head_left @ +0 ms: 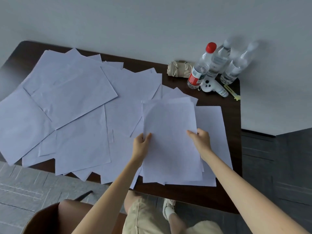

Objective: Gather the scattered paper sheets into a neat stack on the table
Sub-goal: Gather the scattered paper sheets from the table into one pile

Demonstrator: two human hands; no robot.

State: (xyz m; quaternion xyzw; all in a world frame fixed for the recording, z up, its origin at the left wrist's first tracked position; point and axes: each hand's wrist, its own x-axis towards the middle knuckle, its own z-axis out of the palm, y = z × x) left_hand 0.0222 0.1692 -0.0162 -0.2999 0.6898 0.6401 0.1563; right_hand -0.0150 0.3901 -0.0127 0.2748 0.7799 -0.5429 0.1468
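Many white paper sheets [70, 92] lie scattered and overlapping across the dark table [231, 115]. A small bundle of sheets [170, 137] is held upright-oriented over the right part of the table. My left hand [141, 145] grips its left edge and my right hand [201, 141] grips its right edge, thumbs on top. The bundle's edges are slightly uneven at the bottom. More loose sheets [214, 132] lie under and to the right of it.
Three clear plastic bottles [217, 63], one with a red cap and label, stand at the far right corner beside a folded beige umbrella [179, 69] and a white controller [212, 86]. A brown chair [50, 218] sits at the near left. Some sheets overhang the near table edge.
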